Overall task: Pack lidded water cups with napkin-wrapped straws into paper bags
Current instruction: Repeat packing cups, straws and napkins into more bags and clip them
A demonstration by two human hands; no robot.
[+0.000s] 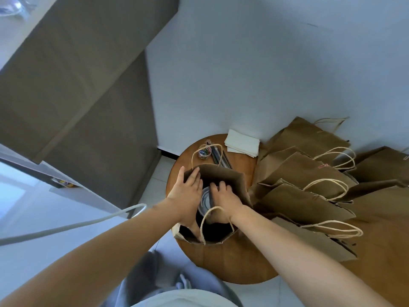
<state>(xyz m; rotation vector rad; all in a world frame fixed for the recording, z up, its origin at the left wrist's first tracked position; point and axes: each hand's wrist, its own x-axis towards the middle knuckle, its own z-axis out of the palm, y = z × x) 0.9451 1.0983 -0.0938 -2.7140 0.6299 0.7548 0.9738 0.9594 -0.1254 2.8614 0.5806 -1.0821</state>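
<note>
The right hand [223,197] curls its fingers over the lidded cup [205,201] inside the bag [230,178], the flat left hand [188,188] bracing its floppy wall; grip the slippery, spill-prone cup by its rim.

Soft daylight, brightest at left edge of frame — no hard shadows. Strong wide-angle bending at edges, slight motion blur approx. everywhere — upper left corner defocused.
</note>
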